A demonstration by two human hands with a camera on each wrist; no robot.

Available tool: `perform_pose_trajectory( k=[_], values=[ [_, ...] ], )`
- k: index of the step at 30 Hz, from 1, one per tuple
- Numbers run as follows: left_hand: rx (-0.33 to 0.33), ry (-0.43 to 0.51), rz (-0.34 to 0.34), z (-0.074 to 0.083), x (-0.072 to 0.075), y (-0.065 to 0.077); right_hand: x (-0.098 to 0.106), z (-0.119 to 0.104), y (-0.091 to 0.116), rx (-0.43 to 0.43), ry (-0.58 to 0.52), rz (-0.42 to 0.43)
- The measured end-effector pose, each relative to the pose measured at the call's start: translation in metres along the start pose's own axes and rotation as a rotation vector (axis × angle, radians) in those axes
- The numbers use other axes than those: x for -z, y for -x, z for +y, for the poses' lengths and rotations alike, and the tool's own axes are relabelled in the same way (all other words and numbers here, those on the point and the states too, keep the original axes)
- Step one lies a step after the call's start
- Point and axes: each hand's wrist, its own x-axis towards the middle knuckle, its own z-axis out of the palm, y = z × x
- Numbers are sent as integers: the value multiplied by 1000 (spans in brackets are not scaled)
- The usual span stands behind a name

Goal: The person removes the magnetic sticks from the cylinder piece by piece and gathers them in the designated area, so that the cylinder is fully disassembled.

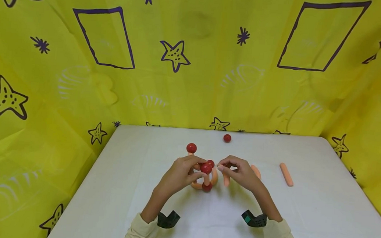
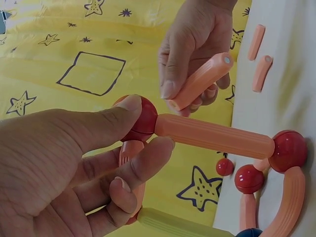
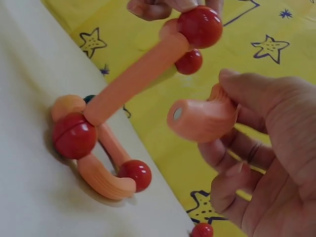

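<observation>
My left hand (image 1: 180, 171) pinches a red ball (image 2: 148, 121) at the top of a toy frame of balls and rods, with the thumb over it. From this ball a straight peach rod (image 2: 215, 136) runs down to another red ball (image 2: 290, 150) near the table. Curved peach rods (image 3: 106, 180) join more balls at the base. A yellow-green rod (image 2: 182, 224) and a dark blue ball (image 2: 249, 233) also belong to the frame. Close on the right, my right hand (image 1: 240, 170) holds a separate peach rod (image 2: 202, 81) between thumb and fingers, its metal-tipped end (image 3: 177, 113) apart from the frame.
A loose red ball (image 1: 227, 138) lies near the back edge of the white table (image 1: 121, 202). To the right are a straight peach rod (image 1: 286, 174) and another peach rod (image 1: 255, 171) partly behind my right hand. A patterned yellow cloth (image 1: 192, 89) hangs behind and at both sides.
</observation>
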Motion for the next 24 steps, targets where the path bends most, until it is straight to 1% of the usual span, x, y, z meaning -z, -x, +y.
perform_pose_trajectory(
  k=[5,9,12,17,21,24],
  values=[
    [-1,11,-4,0,0,0,17,8,3,-69,97,51],
    [-16,8,6,-1,-1,0,35,15,9,-163,155,77],
    [-19,6,9,-1,-1,0,48,21,14,-219,235,96],
    [3,7,-6,-1,-1,0,65,31,22,-295,350,146],
    [19,9,-17,-1,-1,0,73,36,26,-362,391,180],
    [22,8,-15,-1,-2,-1,77,40,28,-424,407,184]
  ],
)
